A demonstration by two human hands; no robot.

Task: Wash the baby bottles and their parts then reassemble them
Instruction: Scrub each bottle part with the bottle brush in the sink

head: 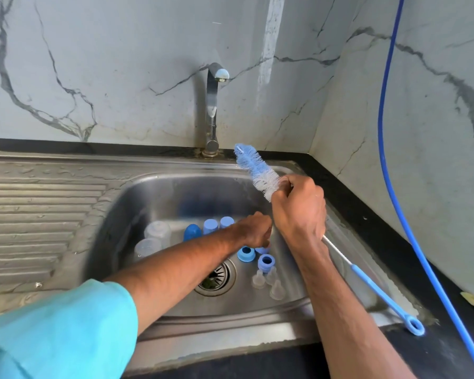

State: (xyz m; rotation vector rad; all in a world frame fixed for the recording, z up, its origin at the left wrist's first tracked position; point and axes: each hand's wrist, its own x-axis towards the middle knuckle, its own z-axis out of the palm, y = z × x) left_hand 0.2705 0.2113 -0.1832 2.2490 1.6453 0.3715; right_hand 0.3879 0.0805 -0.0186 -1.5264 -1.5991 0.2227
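My right hand (298, 212) grips a long bottle brush (257, 170) just below its blue and white bristles, head tilted up to the left, blue handle trailing down right. My left hand (253, 232) reaches into the steel sink (153, 192) with its fingers curled over a blue collar ring (263, 250); the grip itself is hidden. Two more blue rings (246, 253) (266, 262) lie beside it. Three clear teats (268, 280) sit near the drain. Two clear bottles (153, 236) and three blue caps (210, 227) stand at the back.
A chrome tap (212, 105) rises behind the basin, no water running. The ribbed draining board (39, 214) stretches left. A blue hose (394, 187) hangs down the right wall over the dark counter (394, 242). The drain strainer (216, 277) lies below my left forearm.
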